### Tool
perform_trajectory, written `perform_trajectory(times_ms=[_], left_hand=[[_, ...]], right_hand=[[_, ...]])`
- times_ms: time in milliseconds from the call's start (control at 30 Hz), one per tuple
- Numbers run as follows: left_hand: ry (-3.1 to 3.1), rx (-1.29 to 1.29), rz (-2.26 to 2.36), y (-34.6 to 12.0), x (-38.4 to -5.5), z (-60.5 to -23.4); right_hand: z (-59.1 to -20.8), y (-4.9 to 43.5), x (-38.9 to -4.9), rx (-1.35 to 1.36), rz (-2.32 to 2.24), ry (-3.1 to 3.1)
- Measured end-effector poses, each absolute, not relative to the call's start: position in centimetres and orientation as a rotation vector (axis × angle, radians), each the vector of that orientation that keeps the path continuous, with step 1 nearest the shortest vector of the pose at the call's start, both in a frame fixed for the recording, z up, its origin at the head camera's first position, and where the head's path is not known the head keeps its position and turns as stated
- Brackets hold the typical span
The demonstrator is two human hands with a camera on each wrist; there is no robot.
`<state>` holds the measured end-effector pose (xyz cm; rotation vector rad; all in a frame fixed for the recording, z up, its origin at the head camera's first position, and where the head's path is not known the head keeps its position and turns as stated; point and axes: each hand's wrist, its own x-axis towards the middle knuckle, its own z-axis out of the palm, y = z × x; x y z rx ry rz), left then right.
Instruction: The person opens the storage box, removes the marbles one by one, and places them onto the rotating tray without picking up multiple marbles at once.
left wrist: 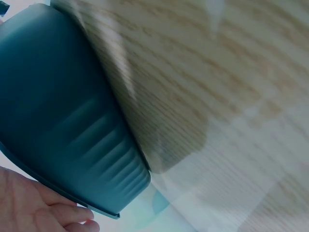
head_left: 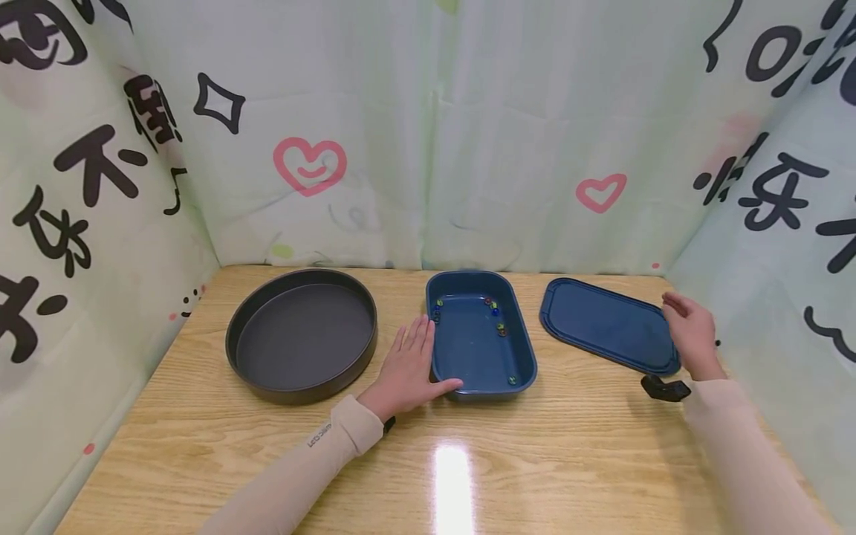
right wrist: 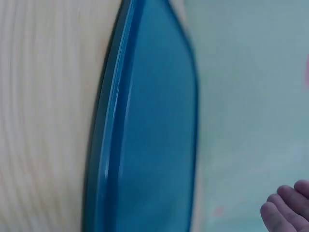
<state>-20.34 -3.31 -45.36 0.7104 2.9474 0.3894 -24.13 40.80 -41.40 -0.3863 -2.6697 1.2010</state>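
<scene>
A deep blue rectangular container point(head_left: 471, 349) stands in the middle, with several small glass marbles point(head_left: 501, 329) scattered on its floor. Along its left wall lies my left hand point(head_left: 406, 368), fingers extended at the rim and thumb reaching across the near left corner. The left wrist view shows the container's ribbed outer side point(left wrist: 77, 111) with the fingers point(left wrist: 43, 208) against its rim. To the right, a flat blue lid point(head_left: 605, 323) rests on the table. Over the lid's right end is my right hand point(head_left: 692, 334), its fingers together and slightly bent, holding nothing.
A round dark grey pan point(head_left: 307, 334) stands left of the container, close to my left hand. The wooden table point(head_left: 568, 453) is bounded by a printed curtain point(head_left: 501, 134) at the back and both sides. A black strap piece point(head_left: 665, 388) sits at my right wrist.
</scene>
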Motion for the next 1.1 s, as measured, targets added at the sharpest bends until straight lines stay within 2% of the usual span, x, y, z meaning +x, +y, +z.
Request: perform_trajectory(times_ms=[233,500,767,1100], left_hand=[[2.935,0.735,0.426,-3.7,-20.6,-45.3],[2.914,0.752,0.418,-4.4,-21.0,-45.4],[2.915,0.754,0.452,-4.9,-20.7,-45.3],[2.908,0.753,0.433,-4.9,-20.5,-45.3]], right_hand=[[-39.8,34.2,-23.0,0.007,1.055,-2.705],[-40.8,27.4,-22.4,0.322,0.829,-2.859],[-42.8,23.5,-22.8,0.472,0.559,-2.98],[-44.3,22.7,-22.9,0.513,0.421,-3.032]])
